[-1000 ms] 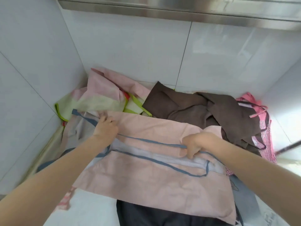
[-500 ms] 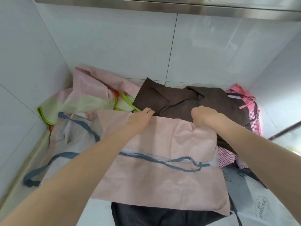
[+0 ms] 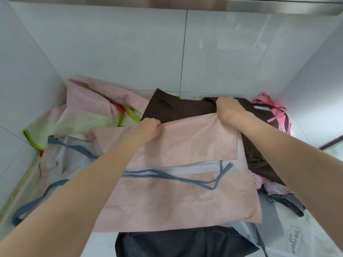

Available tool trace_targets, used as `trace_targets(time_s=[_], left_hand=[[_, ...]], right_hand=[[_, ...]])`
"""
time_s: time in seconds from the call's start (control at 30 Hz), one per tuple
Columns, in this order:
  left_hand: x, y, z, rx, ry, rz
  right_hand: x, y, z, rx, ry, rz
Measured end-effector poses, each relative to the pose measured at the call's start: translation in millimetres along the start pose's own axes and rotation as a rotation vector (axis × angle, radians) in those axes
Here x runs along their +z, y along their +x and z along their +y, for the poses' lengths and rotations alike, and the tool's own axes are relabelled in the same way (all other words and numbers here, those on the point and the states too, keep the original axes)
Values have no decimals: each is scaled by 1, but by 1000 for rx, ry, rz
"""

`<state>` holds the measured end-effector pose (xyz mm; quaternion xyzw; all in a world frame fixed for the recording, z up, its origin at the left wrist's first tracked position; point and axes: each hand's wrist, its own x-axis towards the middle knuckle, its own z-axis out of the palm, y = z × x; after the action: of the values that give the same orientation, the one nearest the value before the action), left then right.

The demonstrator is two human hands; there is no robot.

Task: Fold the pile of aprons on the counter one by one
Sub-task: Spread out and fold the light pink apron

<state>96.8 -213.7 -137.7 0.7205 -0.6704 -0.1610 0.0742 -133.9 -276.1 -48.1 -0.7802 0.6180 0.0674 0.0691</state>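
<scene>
A: Starting off past the left hand (image 3: 148,129), there's the pale pink-and-green apron (image 3: 79,115) crumpled against the wall, and a grey-blue strap (image 3: 74,148) trailing just below it.

B: And that left hand pinches the far edge of the pink apron (image 3: 185,191), fingers curled over the hem. A second ago both hands were down at the strap line in the middle of the cloth; now they've travelled to the top edge.

A: So the straps (image 3: 167,176) are tucked in across the middle, lying between the forearms, and the upper flap (image 3: 194,141) is folded over them.

B: The right hand (image 3: 229,110) grips the other corner of that same edge, closed on the fabric, pulling it taut over the brown apron (image 3: 185,108) behind it.

A: Beyond the right hand, a pink gingham apron (image 3: 269,108) is bunched in the corner. Near the body, a dark apron (image 3: 176,243) sits on the surface (image 3: 100,243) under the pink one.

B: My read: this fold is lined up, next comes bringing that edge down toward the body. Plenty of pile left.
</scene>
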Motion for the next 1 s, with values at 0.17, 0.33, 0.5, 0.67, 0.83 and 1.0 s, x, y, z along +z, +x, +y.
trace_targets(time_s=[0.17, 0.33, 0.5, 0.67, 0.83, 1.0], left_hand=[[-3, 12, 7, -8, 51, -3], [-2, 7, -9, -64, 142, -37], [-2, -32, -6, -22, 500, 198], [48, -83, -14, 179, 286, -351], [54, -90, -43, 208, 353, -333], [50, -88, -67, 103, 377, -182]], right_hand=[[11, 6, -12, -83, 113, -282], [24, 9, -3, -36, -50, -61], [48, 0, -37, -338, -147, 107], [111, -39, -67, -671, -236, -345], [114, -40, -57, -691, -311, -316], [126, -72, -55, -784, -469, -319]])
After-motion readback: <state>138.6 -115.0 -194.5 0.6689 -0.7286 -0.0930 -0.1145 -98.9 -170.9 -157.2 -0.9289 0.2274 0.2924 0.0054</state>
